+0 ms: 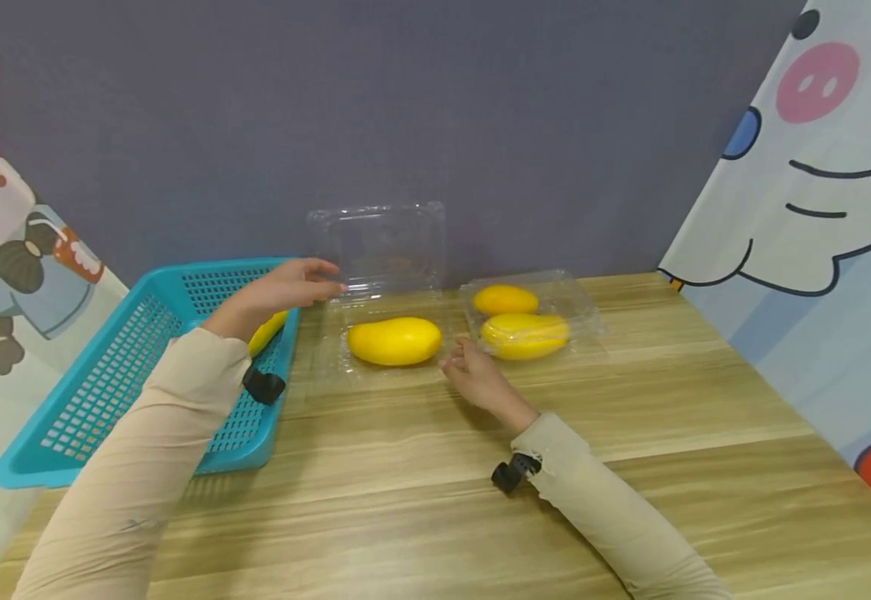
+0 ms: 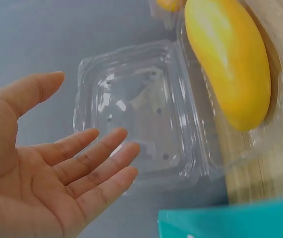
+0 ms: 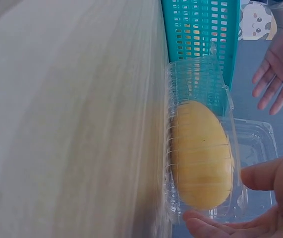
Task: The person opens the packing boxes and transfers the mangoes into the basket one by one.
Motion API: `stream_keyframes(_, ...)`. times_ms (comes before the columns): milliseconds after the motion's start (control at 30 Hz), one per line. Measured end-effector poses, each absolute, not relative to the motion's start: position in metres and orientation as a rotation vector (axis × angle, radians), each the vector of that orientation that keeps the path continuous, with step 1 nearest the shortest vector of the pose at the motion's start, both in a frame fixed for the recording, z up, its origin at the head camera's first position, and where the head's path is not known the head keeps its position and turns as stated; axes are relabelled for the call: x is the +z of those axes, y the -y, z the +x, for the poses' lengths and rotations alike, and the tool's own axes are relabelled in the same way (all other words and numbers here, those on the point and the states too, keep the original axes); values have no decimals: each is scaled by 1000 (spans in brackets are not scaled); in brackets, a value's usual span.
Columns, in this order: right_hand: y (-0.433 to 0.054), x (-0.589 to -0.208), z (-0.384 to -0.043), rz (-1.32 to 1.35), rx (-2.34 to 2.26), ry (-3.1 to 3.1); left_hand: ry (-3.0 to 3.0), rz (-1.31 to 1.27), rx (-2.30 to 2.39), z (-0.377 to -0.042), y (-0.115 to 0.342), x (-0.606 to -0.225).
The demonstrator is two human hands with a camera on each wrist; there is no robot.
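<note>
A yellow mango (image 1: 394, 342) lies in the base of a clear plastic clamshell box (image 2: 205, 144), whose lid (image 1: 386, 246) stands raised at the back. My left hand (image 1: 285, 287) hovers between the blue basket (image 1: 258, 450) and that lid, fingers spread and palm bare in the left wrist view. My right hand (image 1: 476, 379) is at the box's front right corner. In the right wrist view its thumb (image 3: 262, 176) and fingers (image 3: 205, 225) are apart, close to the box's end beside the mango (image 3: 203, 156).
To the right, a second clear box (image 1: 581, 304) holds a smaller mango (image 1: 506, 299) and a larger mango (image 1: 525, 335). Another yellow fruit (image 1: 266, 333) shows inside the basket, partly behind my left forearm. A grey panel (image 1: 375, 100) rises behind the wooden table (image 1: 375, 508).
</note>
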State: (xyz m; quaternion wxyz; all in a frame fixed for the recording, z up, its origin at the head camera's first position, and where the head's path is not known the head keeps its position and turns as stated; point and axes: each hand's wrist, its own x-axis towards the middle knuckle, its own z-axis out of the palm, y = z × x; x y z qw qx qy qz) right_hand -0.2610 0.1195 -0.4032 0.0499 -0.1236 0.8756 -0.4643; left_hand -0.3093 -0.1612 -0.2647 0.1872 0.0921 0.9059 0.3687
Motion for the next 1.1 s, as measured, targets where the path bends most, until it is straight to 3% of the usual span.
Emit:
stream_keyframes(700,-121,-402,-263,-352,-1432,-2658,-2585,515,967,-327,108,-286)
stream_keyframes(1100,-119,-403,-260,-330,-1435,-2655,-2592,479,871,-330,94,-301)
